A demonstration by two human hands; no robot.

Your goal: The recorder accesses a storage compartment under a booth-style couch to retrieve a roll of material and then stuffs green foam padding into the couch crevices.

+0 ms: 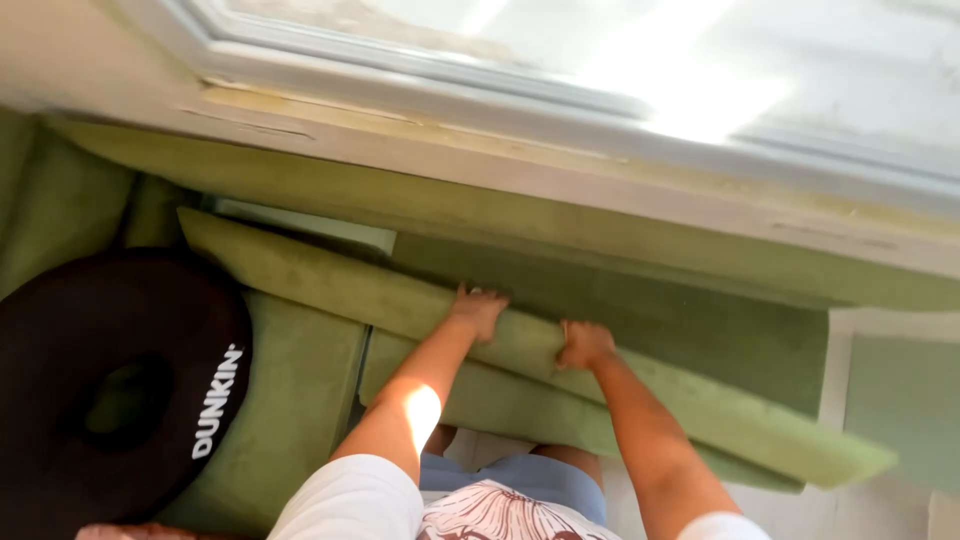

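A long green sofa cushion [350, 285] lies tilted across the seat below the window, running from upper left to lower right. My left hand [478, 310] rests on its top face with fingers curled over the far edge. My right hand [584, 345] is clenched on the same cushion's edge a little to the right. Under it lies a second green cushion [500, 400], partly hidden by my arms.
A dark ring-shaped pillow [120, 380] with white lettering sits on the green seat [290, 400] at left. A white window sill [500, 150] and frame run along the back. A pale floor patch [900, 400] shows at right.
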